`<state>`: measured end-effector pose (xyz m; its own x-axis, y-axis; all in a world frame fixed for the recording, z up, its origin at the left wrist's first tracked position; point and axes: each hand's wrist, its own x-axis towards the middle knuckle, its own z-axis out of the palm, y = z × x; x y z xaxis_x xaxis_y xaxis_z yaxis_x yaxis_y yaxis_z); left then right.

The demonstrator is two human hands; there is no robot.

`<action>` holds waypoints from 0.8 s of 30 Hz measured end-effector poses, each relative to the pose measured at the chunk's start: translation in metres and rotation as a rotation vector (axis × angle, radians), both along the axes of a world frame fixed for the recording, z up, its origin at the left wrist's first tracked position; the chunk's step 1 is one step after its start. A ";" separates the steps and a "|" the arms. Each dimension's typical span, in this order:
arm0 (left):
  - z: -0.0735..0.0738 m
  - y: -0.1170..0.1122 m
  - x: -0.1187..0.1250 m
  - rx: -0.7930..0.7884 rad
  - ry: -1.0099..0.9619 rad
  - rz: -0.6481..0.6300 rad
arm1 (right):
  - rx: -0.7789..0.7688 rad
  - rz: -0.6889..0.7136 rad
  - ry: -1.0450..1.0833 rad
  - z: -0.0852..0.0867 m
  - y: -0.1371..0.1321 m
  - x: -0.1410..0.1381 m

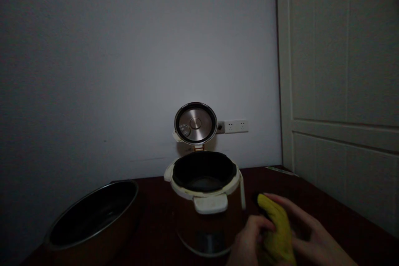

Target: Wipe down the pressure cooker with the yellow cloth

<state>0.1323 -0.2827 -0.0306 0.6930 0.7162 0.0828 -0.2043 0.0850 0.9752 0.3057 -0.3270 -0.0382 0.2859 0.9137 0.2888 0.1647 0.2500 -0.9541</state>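
Note:
A rice cooker (pixel 205 212) stands on the dark wooden table (pixel 336 212) with its lid (pixel 195 124) swung up and open, showing the dark inner pot (pixel 204 171). At the bottom right both hands hold a yellow cloth or sponge (pixel 276 228) just right of the cooker. My left hand (pixel 249 241) has its thumb and fingers closed on the cloth's near side. My right hand (pixel 307 232) lies over the cloth's right side with fingers stretched along it.
A large dark metal bowl (pixel 93 216) sits at the left of the table. A wall socket (pixel 236 126) is behind the cooker on the white wall. A white door or cabinet (pixel 343 91) fills the right side.

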 end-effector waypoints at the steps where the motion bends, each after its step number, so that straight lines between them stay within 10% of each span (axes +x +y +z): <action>1: 0.013 0.004 -0.014 0.156 0.022 0.004 | 0.031 -0.014 -0.035 0.010 0.006 0.002; 5: 0.068 0.041 -0.070 0.551 0.154 0.176 | 0.264 -0.083 -0.130 0.063 0.042 0.010; 9: 0.099 0.111 -0.103 0.767 0.075 0.698 | 0.507 -0.199 -0.203 0.129 0.104 0.017; 17: 0.070 0.254 -0.113 0.592 0.150 0.972 | 0.612 -0.414 -0.937 0.222 0.265 -0.011; 24: 0.066 0.333 -0.107 0.344 0.083 0.928 | 0.850 -0.424 -1.700 0.241 0.364 -0.055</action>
<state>0.0257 0.0507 0.0351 -0.1174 0.9239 0.3642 0.0229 -0.3642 0.9311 0.2505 0.0372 0.2030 -0.5938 0.3672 0.7160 0.8013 0.1891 0.5676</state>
